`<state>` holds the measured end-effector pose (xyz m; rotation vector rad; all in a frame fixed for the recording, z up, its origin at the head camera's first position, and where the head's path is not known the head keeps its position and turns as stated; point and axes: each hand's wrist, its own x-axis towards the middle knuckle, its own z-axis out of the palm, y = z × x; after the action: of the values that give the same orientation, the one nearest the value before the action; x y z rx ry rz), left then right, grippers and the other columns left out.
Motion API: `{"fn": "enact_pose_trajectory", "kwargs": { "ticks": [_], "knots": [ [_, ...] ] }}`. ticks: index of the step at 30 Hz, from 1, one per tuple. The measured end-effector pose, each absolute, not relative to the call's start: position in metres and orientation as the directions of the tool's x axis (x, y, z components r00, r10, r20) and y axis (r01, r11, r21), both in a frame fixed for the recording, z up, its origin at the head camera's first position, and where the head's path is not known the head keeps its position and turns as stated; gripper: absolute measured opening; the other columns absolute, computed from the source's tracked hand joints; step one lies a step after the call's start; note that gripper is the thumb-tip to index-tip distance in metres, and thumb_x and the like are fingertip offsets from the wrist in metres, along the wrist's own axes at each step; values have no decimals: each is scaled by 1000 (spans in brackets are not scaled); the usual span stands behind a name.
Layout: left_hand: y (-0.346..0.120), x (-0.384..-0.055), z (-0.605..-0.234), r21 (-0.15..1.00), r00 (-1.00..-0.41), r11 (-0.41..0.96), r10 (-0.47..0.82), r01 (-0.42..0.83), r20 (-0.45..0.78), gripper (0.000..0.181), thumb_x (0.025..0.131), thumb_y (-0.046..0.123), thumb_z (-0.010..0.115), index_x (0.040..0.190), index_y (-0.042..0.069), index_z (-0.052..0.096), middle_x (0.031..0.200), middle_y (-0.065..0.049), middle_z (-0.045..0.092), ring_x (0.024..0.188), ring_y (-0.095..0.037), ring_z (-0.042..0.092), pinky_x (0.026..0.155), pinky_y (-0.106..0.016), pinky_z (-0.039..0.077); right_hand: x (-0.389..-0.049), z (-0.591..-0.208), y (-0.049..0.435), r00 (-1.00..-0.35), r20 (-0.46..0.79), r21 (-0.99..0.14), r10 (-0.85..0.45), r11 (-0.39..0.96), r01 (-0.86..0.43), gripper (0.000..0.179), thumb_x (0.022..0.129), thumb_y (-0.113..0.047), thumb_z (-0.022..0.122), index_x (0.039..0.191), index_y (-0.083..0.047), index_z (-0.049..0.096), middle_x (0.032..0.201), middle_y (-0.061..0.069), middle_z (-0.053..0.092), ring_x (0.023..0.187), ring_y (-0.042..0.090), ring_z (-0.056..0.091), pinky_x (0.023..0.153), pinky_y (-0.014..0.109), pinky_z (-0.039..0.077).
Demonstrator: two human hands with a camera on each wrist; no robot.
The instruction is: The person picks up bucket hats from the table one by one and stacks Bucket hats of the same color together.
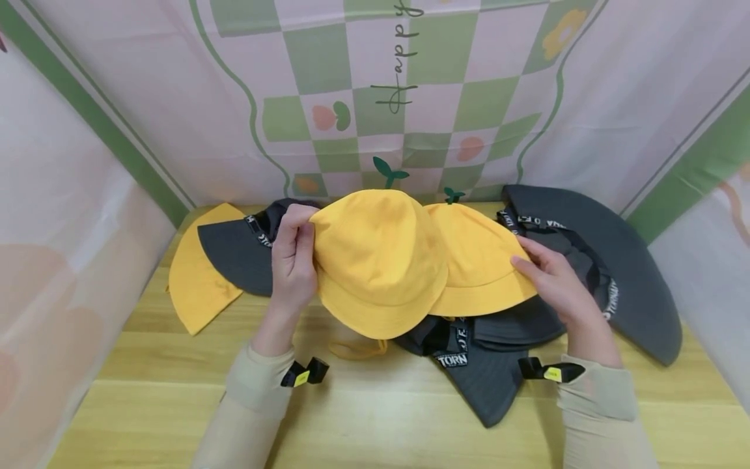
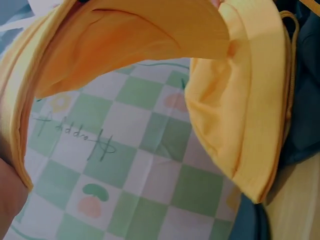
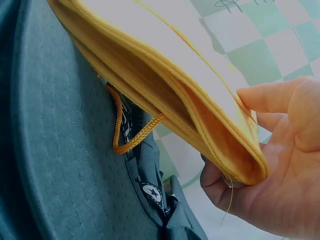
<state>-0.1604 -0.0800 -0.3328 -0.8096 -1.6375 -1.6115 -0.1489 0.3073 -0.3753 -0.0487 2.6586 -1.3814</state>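
Observation:
My left hand (image 1: 295,257) grips the edge of a yellow bucket hat (image 1: 377,260) with a green sprout (image 1: 389,172) on its crown. The hat is held up and its underside opens out in the left wrist view. Just right of it, partly overlapped by it, is a second yellow bucket hat (image 1: 483,257) with a smaller sprout (image 1: 453,195). My right hand (image 1: 553,280) pinches this hat's right end, thumb on top. In the right wrist view its brim is folded together, and a yellow cord (image 3: 135,142) loops below.
Dark grey sun hats with lettered bands lie at right (image 1: 635,280), below the yellow hats (image 1: 489,384) and at left (image 1: 237,254). Another yellow hat (image 1: 202,280) lies at the far left of the wooden table (image 1: 375,417). A checkered cloth (image 1: 381,58) hangs behind.

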Motion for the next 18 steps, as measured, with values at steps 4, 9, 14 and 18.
{"fn": "enact_pose_trajectory", "kwargs": {
  "ticks": [4,9,14,18],
  "knots": [
    [-73,-160,-336,589,-587,8,-63,808,807,21,107,10,39,105,-8,50,103,14,57,95,-7,54,88,-24,44,-148,-376,308,-990,-99,-817,-102,577,22,62,108,-34,42,159,-8,21,154,28,38,94,-17,50,76,6,48],
    [-71,-159,-336,572,-571,-26,-110,820,814,23,107,18,40,104,4,57,103,15,60,96,-8,55,88,-25,45,-150,-378,308,-989,-106,-813,-106,582,24,61,108,-34,42,159,-8,21,155,29,37,97,-16,48,76,5,47],
    [-71,-160,-334,576,-584,-103,-184,811,790,18,107,25,43,109,30,60,103,13,61,95,-7,56,85,-23,46,-150,-378,309,-989,-103,-807,-105,589,22,62,108,-34,42,159,-7,21,155,28,37,96,-16,49,76,4,47],
    [-63,-165,-345,654,-661,-103,-181,749,728,19,107,15,41,106,14,60,104,8,58,96,-7,53,85,-22,45,-150,-378,310,-990,-94,-811,-109,584,13,62,108,-34,41,159,-6,22,153,29,39,94,-16,51,76,6,48]
  ]
}}
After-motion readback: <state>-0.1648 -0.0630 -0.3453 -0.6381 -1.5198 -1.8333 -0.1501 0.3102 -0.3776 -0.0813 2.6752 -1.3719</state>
